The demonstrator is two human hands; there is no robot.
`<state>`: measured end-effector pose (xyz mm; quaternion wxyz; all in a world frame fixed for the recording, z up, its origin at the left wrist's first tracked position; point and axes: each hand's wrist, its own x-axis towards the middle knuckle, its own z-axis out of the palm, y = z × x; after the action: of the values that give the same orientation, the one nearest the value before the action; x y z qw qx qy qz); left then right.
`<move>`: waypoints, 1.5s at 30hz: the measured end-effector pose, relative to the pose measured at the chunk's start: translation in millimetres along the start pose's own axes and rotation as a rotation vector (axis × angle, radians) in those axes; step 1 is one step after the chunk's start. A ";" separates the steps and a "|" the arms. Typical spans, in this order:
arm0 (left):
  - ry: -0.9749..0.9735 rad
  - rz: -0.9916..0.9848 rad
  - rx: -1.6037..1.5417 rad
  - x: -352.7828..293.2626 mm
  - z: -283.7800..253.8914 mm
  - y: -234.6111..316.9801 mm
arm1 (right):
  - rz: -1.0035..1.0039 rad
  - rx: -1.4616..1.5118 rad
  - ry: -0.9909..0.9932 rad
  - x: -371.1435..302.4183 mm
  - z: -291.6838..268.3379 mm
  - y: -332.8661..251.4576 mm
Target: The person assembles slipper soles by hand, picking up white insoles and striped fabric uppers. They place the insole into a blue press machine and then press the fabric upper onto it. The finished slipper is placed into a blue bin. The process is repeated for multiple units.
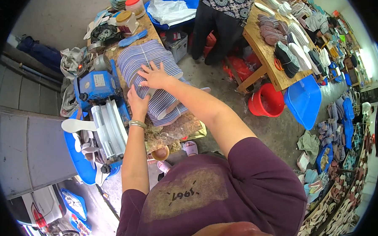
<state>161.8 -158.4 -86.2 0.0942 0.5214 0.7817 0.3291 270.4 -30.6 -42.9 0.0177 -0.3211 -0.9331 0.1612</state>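
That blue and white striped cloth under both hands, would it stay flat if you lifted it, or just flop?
The blue and white striped cloth would probably flop: it drapes over the wooden table edge with soft folds. It likely feels light for its size, being thin. It may slide if pushed, which could be why the right hand lies spread on it, with the left hand beside it.

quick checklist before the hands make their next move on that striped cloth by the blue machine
1. Right hand flat on the striped cloth, fingers spread: ok.
2. Left hand on the cloth's near edge: ok; its grip: cannot tell.
3. Cloth lying fully on the bench: not ok, it hangs over the right side.
4. Both hands clear of the blue machine: ok, though the left is close.
5. White soles clear of the hands: ok.
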 end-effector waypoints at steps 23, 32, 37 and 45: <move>-0.089 -0.278 0.308 -82.9 -188.6 0.9 | -0.222 0.003 -0.113 28.0 -13.3 18.1; -0.309 0.069 0.278 -121.5 -185.2 11.8 | -0.577 0.891 -0.230 -94.9 68.9 -121.9; -0.460 -0.007 0.158 -122.6 -171.9 15.4 | -0.427 0.959 -0.144 -109.8 92.4 -135.4; -0.474 0.095 -0.062 -107.7 -183.7 37.2 | -0.368 0.665 0.152 -127.9 63.3 -126.4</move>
<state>146.9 -320.4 56.2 0.2753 0.6172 0.7018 0.2254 288.2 -220.1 -54.4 0.2185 -0.1359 -0.8679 0.4250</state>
